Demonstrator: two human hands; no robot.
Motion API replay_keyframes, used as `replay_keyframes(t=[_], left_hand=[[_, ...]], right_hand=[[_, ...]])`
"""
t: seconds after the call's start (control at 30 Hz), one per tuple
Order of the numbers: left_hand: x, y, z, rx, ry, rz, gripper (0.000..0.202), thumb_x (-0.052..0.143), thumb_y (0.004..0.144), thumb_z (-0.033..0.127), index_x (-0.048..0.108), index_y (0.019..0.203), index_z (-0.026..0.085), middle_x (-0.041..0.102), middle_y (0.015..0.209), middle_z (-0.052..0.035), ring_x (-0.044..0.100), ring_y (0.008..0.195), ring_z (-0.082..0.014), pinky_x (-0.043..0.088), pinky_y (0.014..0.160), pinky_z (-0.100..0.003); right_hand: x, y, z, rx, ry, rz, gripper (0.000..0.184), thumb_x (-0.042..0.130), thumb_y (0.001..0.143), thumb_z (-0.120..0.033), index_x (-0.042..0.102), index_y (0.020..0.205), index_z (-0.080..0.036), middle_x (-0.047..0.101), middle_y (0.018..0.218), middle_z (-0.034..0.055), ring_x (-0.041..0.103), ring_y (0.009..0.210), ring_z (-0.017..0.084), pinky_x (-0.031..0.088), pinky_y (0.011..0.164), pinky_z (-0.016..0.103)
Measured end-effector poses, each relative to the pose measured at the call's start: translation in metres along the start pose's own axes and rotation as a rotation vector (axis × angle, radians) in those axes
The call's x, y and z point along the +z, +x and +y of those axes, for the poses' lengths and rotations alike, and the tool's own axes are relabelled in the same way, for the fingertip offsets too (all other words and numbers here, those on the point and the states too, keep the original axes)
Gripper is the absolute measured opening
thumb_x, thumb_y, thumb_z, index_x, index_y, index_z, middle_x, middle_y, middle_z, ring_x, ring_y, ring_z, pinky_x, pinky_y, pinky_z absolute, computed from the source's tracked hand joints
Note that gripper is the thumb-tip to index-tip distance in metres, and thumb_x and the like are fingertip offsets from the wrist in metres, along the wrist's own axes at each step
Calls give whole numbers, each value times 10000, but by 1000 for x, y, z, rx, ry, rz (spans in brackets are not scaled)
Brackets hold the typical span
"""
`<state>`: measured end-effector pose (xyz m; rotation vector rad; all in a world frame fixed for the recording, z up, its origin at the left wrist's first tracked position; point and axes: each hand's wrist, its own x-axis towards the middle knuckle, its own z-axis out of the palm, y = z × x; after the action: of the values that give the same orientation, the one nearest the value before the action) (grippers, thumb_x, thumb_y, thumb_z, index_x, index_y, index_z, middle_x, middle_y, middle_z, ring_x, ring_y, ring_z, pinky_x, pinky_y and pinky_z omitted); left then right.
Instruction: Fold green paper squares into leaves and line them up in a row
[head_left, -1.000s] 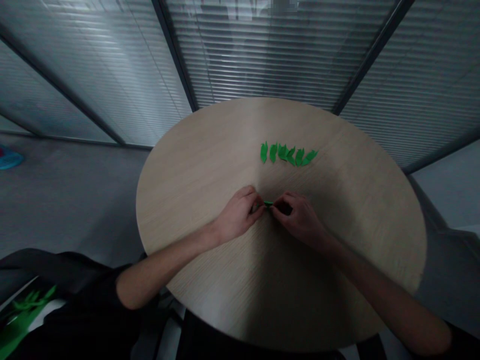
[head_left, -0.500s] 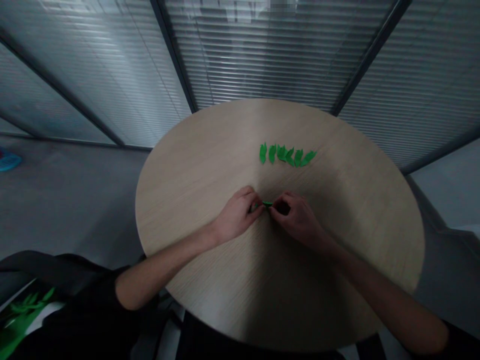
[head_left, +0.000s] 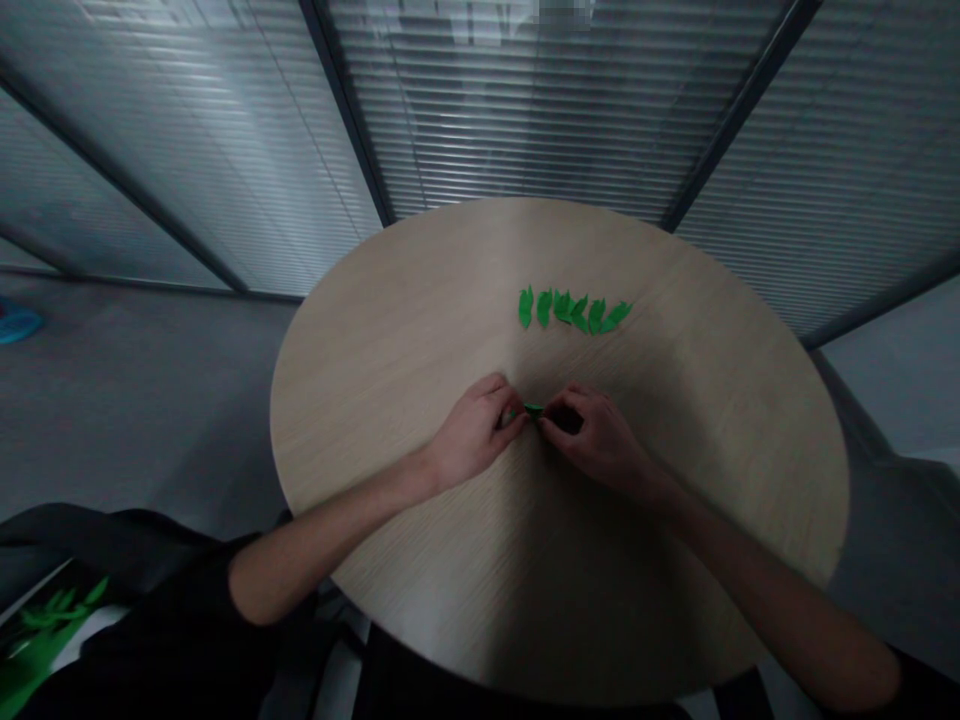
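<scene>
My left hand and my right hand meet at the middle of a round wooden table. Both pinch a small green paper piece between their fingertips, just above the tabletop. Most of that piece is hidden by my fingers. Farther back on the table lies a row of several small folded green paper pieces, side by side, apart from my hands.
Window blinds and dark frames stand behind the table. Green paper items lie at the lower left beside my dark sleeve. A blue object lies on the floor at the far left.
</scene>
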<state>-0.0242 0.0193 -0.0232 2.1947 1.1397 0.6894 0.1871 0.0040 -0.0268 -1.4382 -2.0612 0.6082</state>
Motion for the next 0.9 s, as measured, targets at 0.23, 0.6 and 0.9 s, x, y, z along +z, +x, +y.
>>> replay_keyframes(t=[0.23,0.6,0.9], left_hand=[[-1,-2,3,28,44,-25,81,690,956,202,672,893,155,576,885,-43,553,799,-194,478,756,-342],[-4,0,5,17,17,-49,67,712,943,186,708,887,150,581,887,-35,568,770,-173,476,705,-311],[-1,1,3,26,-7,-39,153,649,983,217,694,847,164,579,849,-39,574,797,-191,489,723,-324]], right_hand=[[-4,-3,1,-51,18,-18,60,711,880,-149,726,840,-192,712,882,56,670,818,209,489,797,357],[-4,-2,-1,-61,-25,-28,62,712,919,-167,748,871,-182,712,904,63,671,841,216,489,816,364],[-5,-2,-2,-41,-64,-70,74,682,944,-181,728,887,-190,714,938,65,671,883,224,472,870,385]])
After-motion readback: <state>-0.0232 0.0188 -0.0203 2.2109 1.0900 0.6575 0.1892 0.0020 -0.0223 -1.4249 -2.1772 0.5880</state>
